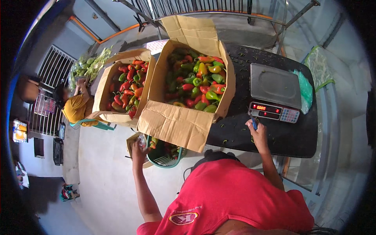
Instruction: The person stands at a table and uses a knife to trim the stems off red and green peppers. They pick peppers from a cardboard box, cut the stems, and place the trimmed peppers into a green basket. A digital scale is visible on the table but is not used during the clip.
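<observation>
My left hand (139, 152) is over the left rim of a green plastic basket (165, 162) below the table edge. Beside its fingers is a red-and-green pepper (153, 142); whether they grip it is unclear. More peppers lie in the basket's shadow. Over the black table, my right hand (259, 134) holds a small blue-handled cutting tool (254, 124), its thin tip pointing towards the scale. Ahead stands a large open cardboard box (176, 123) of red, green and orange peppers (202, 80). A smaller cardboard box (101, 94) to its left holds mostly red peppers (126, 85).
A digital scale (275, 85) with a lit display stands on the black table (235, 135), beside a green plastic bag (304, 91). Cut pepper stems (222, 125) are scattered about. At far left, a person in a yellow top (75, 107) sits by bagged green vegetables (88, 64).
</observation>
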Motion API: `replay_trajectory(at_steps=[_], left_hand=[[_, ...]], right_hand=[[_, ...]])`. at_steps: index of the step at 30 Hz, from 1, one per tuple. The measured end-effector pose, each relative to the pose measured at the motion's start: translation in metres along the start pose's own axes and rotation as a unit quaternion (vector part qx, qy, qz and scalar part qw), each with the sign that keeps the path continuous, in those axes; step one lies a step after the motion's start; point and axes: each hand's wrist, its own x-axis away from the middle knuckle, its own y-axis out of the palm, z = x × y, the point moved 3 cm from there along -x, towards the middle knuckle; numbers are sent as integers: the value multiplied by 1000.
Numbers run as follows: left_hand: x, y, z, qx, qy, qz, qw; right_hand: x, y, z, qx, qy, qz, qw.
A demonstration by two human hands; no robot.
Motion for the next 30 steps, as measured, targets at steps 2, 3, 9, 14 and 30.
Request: replay_trajectory(at_steps=[2,3,9,14,30], left_hand=[[-14,-26,35,86,-51,32,994],[-23,-44,61,133,-97,35,986],[-98,-55,261,100,213,77,969],[-153,94,341,27,460,-228,857],[-133,113,324,273,163,-383,867]], right_hand=[[-1,-6,-12,-17,9,1,1000],[0,-8,-14,-26,13,1,1000],[16,-12,-2,-72,13,37,997],[23,-24,-3,-59,47,52,996],[20,-12,-55,-80,-100,56,990]])
